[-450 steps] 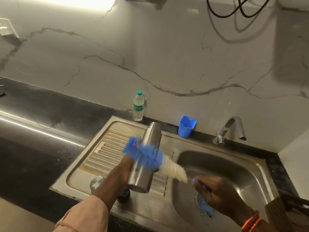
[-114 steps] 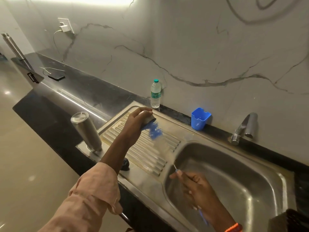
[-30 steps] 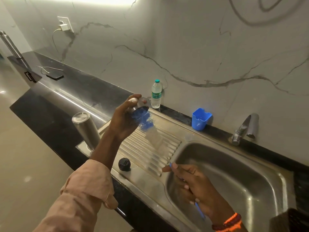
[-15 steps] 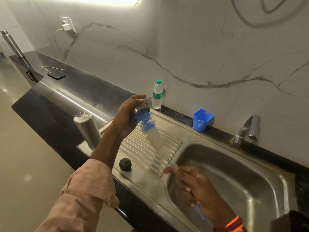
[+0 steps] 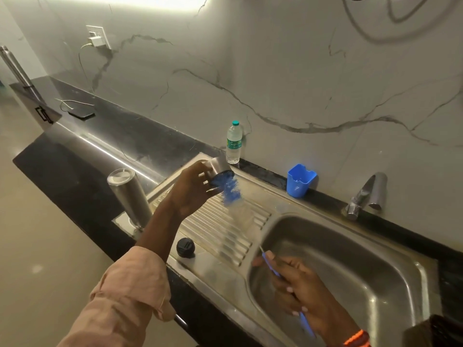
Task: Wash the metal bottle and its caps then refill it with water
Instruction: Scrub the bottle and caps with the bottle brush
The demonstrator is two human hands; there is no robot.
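Note:
The metal bottle [image 5: 130, 196] stands upside down at the left end of the steel drainboard [image 5: 225, 226]. My left hand [image 5: 193, 190] holds a metal cap [image 5: 218, 166] above the drainboard, its opening toward the sink. The blue bristles of the bottle brush [image 5: 230, 189] sit at the cap's mouth, blurred with motion. My right hand [image 5: 298, 284] grips the brush's blue handle over the sink basin [image 5: 363, 266]. A small black cap [image 5: 185, 247] lies on the drainboard's front edge.
A plastic water bottle [image 5: 234, 142] and a blue plastic cup [image 5: 300, 180] stand along the marble wall. The tap [image 5: 365, 194] is at the far right, with no water seen. A phone with cable [image 5: 81, 112] lies on the black counter.
The bottle, held and brushed earlier, now stands inverted on the drainboard. Over the last second my left hand keeps the metal cap raised while the brush shifts in and out at its mouth.

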